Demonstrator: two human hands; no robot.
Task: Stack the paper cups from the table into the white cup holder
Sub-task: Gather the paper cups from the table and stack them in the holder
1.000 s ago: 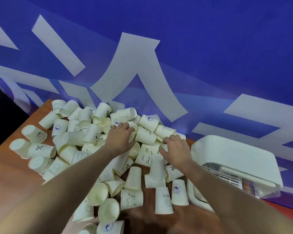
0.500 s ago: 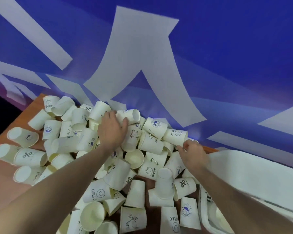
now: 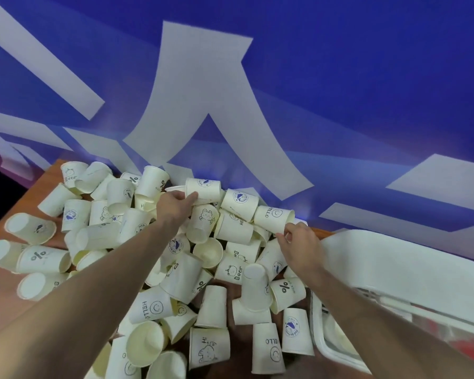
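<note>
Hands now reach the pile's far edge at twelve o'clock, left hand [image 3: 175,205] pinching a sideways cup [image 3: 204,190], right hand [image 3: 298,242] gripping another cup [image 3: 274,218], holder [image 3: 394,258] waiting at three o'clock on the bench [image 3: 0,305].

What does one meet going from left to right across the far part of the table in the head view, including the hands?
Cup marked "Bear" → left hand gripping a lying cup → cup with "HELLO" and a smiley → right hand pinching that cup's rim → white cup holder.
</note>
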